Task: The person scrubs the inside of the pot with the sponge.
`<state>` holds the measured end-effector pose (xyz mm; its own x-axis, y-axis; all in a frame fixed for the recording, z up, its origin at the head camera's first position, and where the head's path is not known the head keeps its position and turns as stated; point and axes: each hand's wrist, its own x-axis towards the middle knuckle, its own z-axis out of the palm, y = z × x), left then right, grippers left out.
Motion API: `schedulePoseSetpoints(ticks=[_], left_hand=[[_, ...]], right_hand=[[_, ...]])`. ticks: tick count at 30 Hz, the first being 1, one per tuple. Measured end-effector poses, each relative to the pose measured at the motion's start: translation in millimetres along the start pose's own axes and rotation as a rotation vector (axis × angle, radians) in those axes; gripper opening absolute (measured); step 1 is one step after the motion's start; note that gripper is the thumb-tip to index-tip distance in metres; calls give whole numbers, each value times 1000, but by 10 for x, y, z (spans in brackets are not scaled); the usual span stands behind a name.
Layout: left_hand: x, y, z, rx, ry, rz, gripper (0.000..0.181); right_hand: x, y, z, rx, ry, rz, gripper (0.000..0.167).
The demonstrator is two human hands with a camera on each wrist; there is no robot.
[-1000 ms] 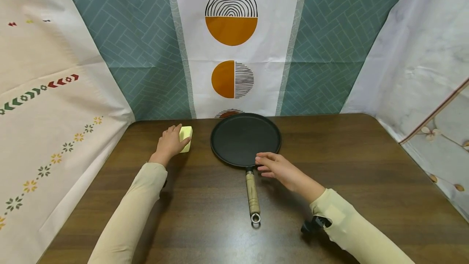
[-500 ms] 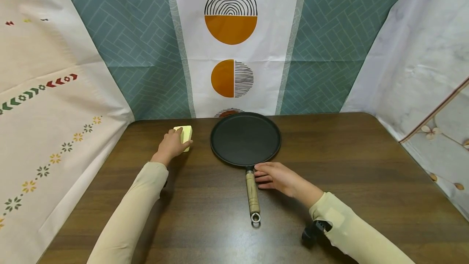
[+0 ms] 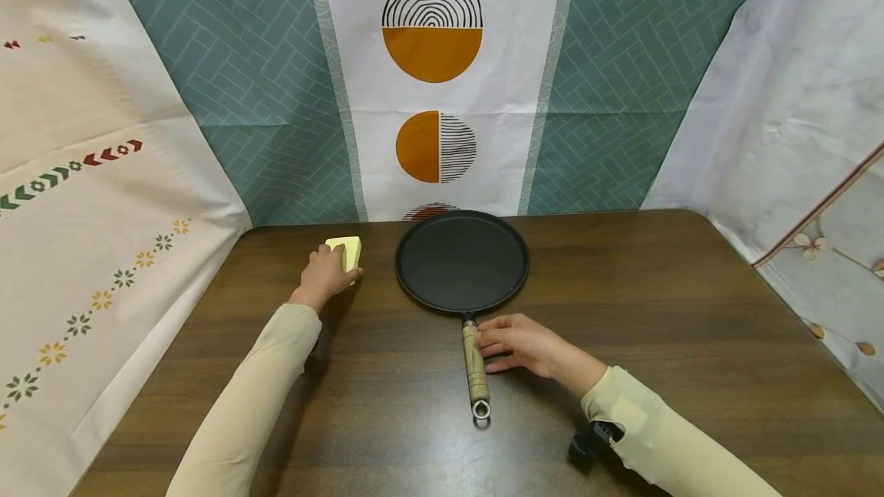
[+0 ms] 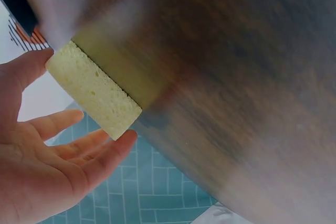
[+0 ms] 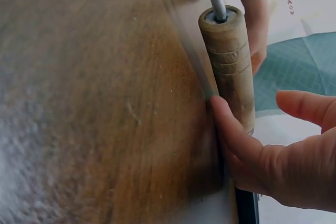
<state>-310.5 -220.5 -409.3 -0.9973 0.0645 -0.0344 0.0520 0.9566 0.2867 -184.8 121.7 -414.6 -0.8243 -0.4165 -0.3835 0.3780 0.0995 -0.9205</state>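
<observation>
We judge the step in hand to be taking hold of two things at once: the sponge (image 3: 352, 248) and the wooden handle (image 3: 475, 365) of the flat black pan (image 3: 461, 259). Taking the pan as our clock centre in the head view, the sponge sits at 9 o'clock, well apart from the rim, and the handle runs out at 6.

Our left hand (image 3: 324, 278) lies on the sponge, its fingers (image 4: 107, 158) and thumb spread around it and touching its ends; whether they pinch it, we cannot tell. Our right hand (image 3: 521, 342), at about 5 o'clock, has loose, released fingers against the handle, the thumb well apart from the wood.

The next move seems to call for us to curl the right fingers round the handle and firm up the left grip.

The worktop (image 3: 621, 282) carries both things; the metal ring (image 3: 481, 409) ends the handle. Hanging cloth (image 3: 276, 83) stands close behind the pan at 12 o'clock, leaving little room that way. Nothing blocks the way between sponge and pan.
</observation>
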Motion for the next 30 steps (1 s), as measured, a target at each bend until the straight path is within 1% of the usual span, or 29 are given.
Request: schedulePoseSetpoints(ticks=[9, 13, 18, 24, 30], left_hand=[[19, 18, 27, 34, -3, -8, 64], [20, 14, 40, 31, -7, -4, 64], [24, 19, 52, 17, 14, 13, 63], [22, 35, 42, 6, 34, 45, 65], [5, 99, 4, -5, 59, 73, 63]], right_hand=[[15, 48, 13, -17, -3, -30, 49], [26, 69, 6, -10, -8, -32, 49], [39, 74, -5, 7, -11, -18, 50], [36, 66, -12, 18, -4, -21, 50], [34, 66, -9, 12, 0, -27, 53]])
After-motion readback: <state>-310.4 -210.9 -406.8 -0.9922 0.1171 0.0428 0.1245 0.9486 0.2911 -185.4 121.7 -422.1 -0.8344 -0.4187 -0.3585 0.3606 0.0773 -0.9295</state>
